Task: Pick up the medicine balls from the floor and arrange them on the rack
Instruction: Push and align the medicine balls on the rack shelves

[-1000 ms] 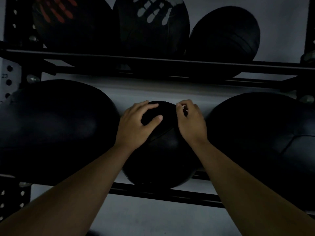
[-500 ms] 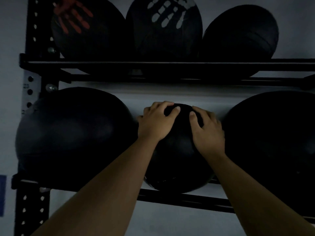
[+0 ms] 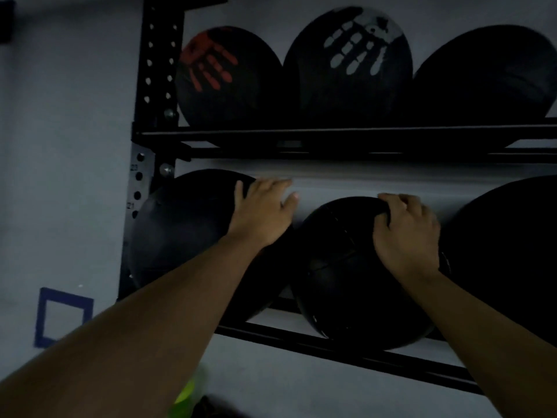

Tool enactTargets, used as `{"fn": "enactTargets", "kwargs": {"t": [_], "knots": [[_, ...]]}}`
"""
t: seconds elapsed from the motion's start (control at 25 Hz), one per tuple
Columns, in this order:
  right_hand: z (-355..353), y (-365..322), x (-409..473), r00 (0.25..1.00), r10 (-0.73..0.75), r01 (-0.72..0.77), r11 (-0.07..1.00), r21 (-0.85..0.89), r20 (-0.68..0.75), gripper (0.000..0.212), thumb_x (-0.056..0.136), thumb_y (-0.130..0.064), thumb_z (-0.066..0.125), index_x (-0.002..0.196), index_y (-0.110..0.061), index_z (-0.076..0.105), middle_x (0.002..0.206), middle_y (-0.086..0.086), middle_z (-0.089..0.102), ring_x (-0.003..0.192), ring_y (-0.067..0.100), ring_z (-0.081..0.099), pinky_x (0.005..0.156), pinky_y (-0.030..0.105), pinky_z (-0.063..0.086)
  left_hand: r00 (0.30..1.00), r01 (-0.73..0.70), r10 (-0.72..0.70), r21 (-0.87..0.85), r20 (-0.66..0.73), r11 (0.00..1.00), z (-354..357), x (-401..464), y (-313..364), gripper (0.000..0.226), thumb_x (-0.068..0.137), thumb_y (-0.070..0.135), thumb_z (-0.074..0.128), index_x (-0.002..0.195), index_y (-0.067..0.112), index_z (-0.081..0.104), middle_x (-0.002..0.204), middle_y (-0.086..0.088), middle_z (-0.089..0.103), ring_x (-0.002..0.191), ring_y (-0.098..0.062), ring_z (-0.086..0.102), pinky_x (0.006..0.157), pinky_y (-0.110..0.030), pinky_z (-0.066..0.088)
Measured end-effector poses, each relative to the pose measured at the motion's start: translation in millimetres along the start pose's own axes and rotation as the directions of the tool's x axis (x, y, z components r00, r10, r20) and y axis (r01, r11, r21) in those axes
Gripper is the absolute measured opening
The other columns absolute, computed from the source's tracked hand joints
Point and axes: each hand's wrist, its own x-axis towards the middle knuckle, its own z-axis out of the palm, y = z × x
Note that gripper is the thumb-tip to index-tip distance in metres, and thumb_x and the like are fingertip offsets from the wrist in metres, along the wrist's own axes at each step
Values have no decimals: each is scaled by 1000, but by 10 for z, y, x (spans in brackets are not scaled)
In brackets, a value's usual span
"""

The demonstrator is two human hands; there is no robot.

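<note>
So the small medicine ball [image 3: 346, 276] is sitting on the lower shelf rails of the black rack [image 3: 301, 137], and honestly it's a tight spot. The right hand [image 3: 407, 236] is draped over the ball's upper right side, fingers curled down onto the top of it, palm flat against the surface. The left hand [image 3: 262, 212] is off that ball, just to its left, fingers spread loosely and lying on the upper right edge of the big ball [image 3: 187, 236] that is the small ball's left neighbour; whether the palm is really pressing on it I can't tell, lighting is pretty dim. On the small ball's right side there's another big ball [image 3: 512, 251], and the right hand's wrist sits right at the narrow gap between the two, so that side is crowded. The left big ball looks like it's touching or nearly touching the small ball low down. Above the small ball, on the upper shelf, there's a row of three: one with a red handprint [image 3: 211, 67] up and to the left, one with a white handprint [image 3: 355, 52] roughly straight above, and a plain dark ball [image 3: 488, 73] up and to the right. Way off to the small ball's left, a blue tape square [image 3: 63, 315] is stuck on the pale wall, and something neon green [image 3: 187, 396] pokes in well below and to the left of the ball, too blurry to identify.
</note>
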Motion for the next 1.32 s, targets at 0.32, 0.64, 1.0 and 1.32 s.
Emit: {"fn": "enactTargets", "kwargs": {"t": [0.32, 0.64, 1.0, 1.32], "knots": [[893, -2058, -172, 964, -134, 60, 950, 306, 228, 56, 101, -56, 41, 152, -34, 41, 160, 8, 35, 146, 35, 31, 120, 54, 28, 964, 216, -225, -74, -142, 974, -785, 65, -1638, 63, 100, 65, 37, 154, 33, 40, 169, -2, 33, 156, -32, 27, 125, -61, 16], [1390, -2350, -415, 984, -92, 83, 994, 67, 150, 71, 91, -78, 18, 157, -52, 16, 172, -2, 15, 159, 30, 2, 123, 67, 1, 984, 97, -149, -402, -101, 911, -622, -25, -2077, 60, 101, 64, 34, 150, 31, 47, 157, 1, 50, 147, -24, 43, 121, -57, 32], [1354, -2382, -401, 980, -64, 61, 998, 20, 188, 69, 92, -76, 17, 157, -54, 12, 173, -3, 13, 159, 28, 2, 124, 63, 5, 988, 124, -147, -355, -40, 927, -668, -10, -2078, 61, 102, 63, 31, 154, 34, 40, 164, 0, 40, 153, -30, 31, 123, -58, 22], [588, -2058, -126, 960, -202, 204, 979, 11, 192, 64, 103, -58, 35, 162, -38, 19, 160, 9, 37, 145, 32, 35, 112, 51, 32, 987, -77, -19, -579, -158, 811, -882, 249, -1082, 33, 96, 32, 60, 128, 29, 68, 135, 3, 65, 125, -20, 61, 109, -38, 47]]}}
